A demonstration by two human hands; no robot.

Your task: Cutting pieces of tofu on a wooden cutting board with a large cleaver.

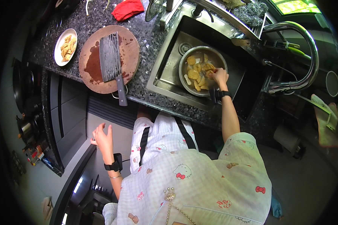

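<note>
My right hand (220,77) reaches into a round metal pot (182,71) standing in the sink. Its fingers are closed at a clump of yellow-brown slices (207,68); the fingertips are partly hidden. More yellowish slices (193,74) lie in the pot, seemingly in water. My left hand (103,138) hangs in the air in front of the counter, fingers apart, holding nothing. On a round wooden chopping board (131,45) left of the sink lies a cleaver (109,56), its dark handle jutting past the board's near edge.
The steel sink (159,71) has a curved chrome faucet (314,56) on its right. A white oval plate (58,56) of yellowish pieces (68,48) stands left of the board. A red cloth or bag (127,10) lies at the back. A rack with steel wool (250,14) sits behind the sink.
</note>
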